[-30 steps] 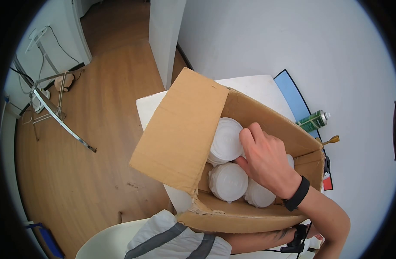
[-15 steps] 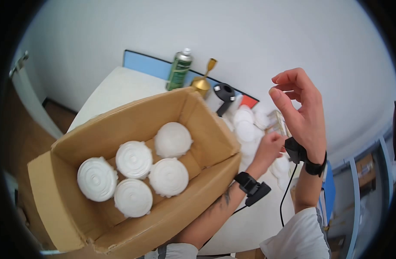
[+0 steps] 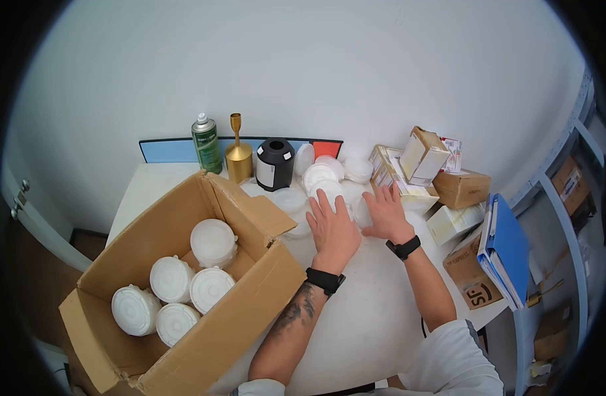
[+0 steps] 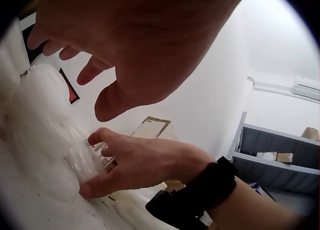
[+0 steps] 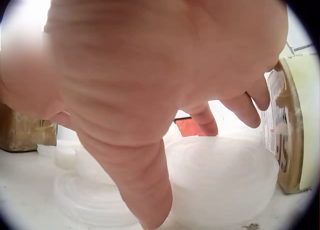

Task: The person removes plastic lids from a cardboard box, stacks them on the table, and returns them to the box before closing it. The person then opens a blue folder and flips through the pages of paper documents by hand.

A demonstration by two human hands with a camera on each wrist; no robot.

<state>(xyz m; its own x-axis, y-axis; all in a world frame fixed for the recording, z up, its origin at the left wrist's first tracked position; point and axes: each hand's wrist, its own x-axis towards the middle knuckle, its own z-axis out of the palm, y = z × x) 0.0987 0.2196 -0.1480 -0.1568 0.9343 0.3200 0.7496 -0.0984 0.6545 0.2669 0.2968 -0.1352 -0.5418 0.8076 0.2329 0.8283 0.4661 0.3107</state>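
Note:
Both hands reach over a cluster of round translucent white plastic tubs and lids [image 3: 321,175] on the white table. My left hand [image 3: 336,228] is above the near part of the cluster, fingers spread and palm down, holding nothing. Beside it, my right hand [image 3: 387,214] has its fingers apart around a short round stack [image 4: 82,162] at the cluster's right end. In the right wrist view, the thumb points down beside a wide round lid [image 5: 222,175]. A cardboard box [image 3: 250,323] at left contains several lidded white tubs [image 3: 134,310].
Along the wall stand a green spray can [image 3: 207,145], a gold candlestick [image 3: 239,162] and a black cylindrical device [image 3: 274,165]. To the right are small cartons [image 3: 424,156], a blue binder [image 3: 504,237] and a brown carton [image 3: 471,277]. Shelving [image 3: 560,218] stands beyond.
My right hand has left a tub inside the box, swung up and right, and come down at the table cluster beside my left hand. The head view has turned right.

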